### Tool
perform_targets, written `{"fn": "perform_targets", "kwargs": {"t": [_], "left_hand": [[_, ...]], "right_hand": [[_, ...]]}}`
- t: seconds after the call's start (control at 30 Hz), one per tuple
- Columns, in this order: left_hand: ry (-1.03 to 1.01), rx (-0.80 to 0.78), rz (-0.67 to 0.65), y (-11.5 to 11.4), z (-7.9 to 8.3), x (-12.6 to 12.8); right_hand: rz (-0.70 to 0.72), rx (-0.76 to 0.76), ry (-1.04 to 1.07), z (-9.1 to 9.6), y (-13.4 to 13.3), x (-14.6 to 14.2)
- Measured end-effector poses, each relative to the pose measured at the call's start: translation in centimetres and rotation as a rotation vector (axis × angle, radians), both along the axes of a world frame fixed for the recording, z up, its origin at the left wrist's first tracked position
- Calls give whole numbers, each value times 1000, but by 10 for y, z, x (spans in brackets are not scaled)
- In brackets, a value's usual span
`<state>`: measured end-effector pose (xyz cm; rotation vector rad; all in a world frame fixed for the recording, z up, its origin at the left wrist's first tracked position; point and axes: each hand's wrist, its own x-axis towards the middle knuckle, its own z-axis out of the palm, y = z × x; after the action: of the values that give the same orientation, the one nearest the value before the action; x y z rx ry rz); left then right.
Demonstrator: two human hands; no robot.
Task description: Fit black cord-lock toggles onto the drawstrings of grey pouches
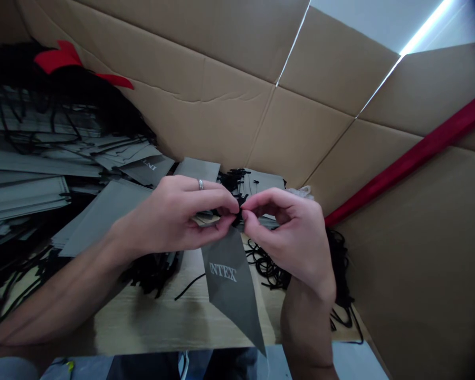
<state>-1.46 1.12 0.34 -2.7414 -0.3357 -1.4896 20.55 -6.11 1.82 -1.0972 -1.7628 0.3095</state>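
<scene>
A grey fabric pouch [231, 287] printed with white letters hangs down from my hands over the wooden table [150, 322]. My left hand [174, 219], a ring on one finger, is closed and pinches the pouch's top edge. My right hand [291, 237] is closed in a pinch on a small black cord end [240, 207] at the pouch's opening, fingertips touching those of the left hand.
Stacks of more grey pouches [43, 174] with black cords lie at the left and behind my hands. Loose black cords [267, 266] lie on the table. Cardboard walls [229, 79] stand behind and to the right, with a red bar [411, 158] along the right wall.
</scene>
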Motion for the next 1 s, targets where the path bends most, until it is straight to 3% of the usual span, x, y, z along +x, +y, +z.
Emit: {"fn": "perform_targets", "kwargs": {"t": [0.13, 0.37, 0.63, 1.0], "left_hand": [[11, 108, 20, 1, -2, -2], [-33, 120, 117, -6, -8, 4], [-210, -16, 120, -15, -5, 11], [-246, -275, -76, -12, -3, 9]], "right_hand": [[-29, -7, -12, -1, -2, -2], [-62, 94, -82, 0, -6, -3], [-16, 244, -84, -2, -3, -5], [115, 83, 114, -2, 0, -3]]}}
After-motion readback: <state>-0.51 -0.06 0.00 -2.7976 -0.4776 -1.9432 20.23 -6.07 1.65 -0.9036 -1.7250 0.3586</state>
